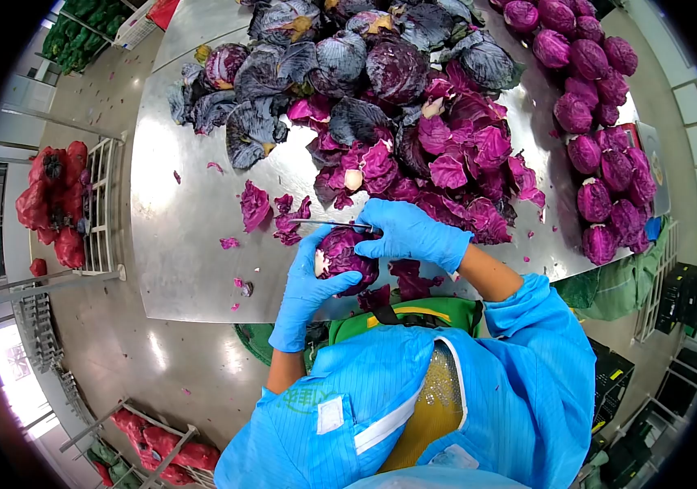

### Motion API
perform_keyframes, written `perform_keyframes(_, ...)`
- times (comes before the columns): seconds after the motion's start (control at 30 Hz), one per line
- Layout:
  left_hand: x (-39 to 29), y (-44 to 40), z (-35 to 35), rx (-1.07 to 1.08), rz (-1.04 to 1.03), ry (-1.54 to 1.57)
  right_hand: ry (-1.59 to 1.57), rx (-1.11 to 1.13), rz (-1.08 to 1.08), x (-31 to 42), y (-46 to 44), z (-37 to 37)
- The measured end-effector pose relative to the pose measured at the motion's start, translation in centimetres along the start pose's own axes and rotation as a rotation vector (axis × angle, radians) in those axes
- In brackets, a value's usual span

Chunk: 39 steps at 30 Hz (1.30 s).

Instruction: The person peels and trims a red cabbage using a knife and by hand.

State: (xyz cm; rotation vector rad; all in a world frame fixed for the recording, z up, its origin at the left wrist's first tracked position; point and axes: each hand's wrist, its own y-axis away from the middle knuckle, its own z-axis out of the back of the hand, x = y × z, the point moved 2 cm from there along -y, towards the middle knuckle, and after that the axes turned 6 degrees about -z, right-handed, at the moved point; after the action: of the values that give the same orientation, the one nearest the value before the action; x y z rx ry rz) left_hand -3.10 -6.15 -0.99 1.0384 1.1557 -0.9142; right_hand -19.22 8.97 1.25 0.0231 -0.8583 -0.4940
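Note:
My left hand (307, 285), in a blue glove, is closed around the left side of a red cabbage (347, 257) near the table's front edge. A pale cut patch shows on the cabbage's left side. My right hand (413, 232), also gloved in blue, grips a knife (324, 222), its thin blade pointing left along the cabbage's far side. The right fingers also reach over the cabbage's top right. Whether the blade touches the cabbage I cannot tell. Loose purple leaves (413, 279) lie just right of the cabbage, and a torn leaf (255, 206) lies beyond my left hand.
Trimmed purple leaves (462, 155) are heaped beyond my hands. Untrimmed dark cabbages (338, 61) fill the far side of the metal table (177, 261). Peeled cabbages (615, 169) are stacked along the right edge. Red sacks (59, 200) stand on a rack at left.

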Motion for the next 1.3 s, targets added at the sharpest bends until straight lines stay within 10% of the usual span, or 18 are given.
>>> perform_keyframes(0.33, -1.1, -0.3, -1.1, 0.021, 0.142, 0.13, 0.425, -0.192, 0.025, 2.6, 1.3, -1.1)
perform_keyframes(0.43, -1.5, 1.0, -0.4, 0.096, -0.221, -0.308, 0.582, -0.452, 0.034, -1.9, 0.2, -0.4)
perform_keyframes(0.57, -1.4, 4.2, 0.2, 0.034, -0.004, 0.106, 0.362, -0.892, -0.117, -4.3, 2.4, 4.6)
perform_keyframes(0.77, 0.7, 0.6, -0.3, 0.008, -0.271, 0.099, -0.488, -0.16, -0.027, -1.0, 2.6, -0.2)
perform_keyframes(0.9, -1.6, -0.6, -0.5, 0.014, -0.276, -0.339, -0.513, -0.033, -0.116, 0.0, 2.3, -0.2)
perform_keyframes(1.13, -1.7, 0.4, -2.4, -0.193, -0.367, -0.574, 0.232, -0.531, 0.212, 0.2, 2.8, -1.5)
perform_keyframes(1.3, -2.3, 1.4, -1.2, -0.144, -0.273, -0.482, 0.56, -0.659, -0.222, -4.8, 2.3, 0.0)
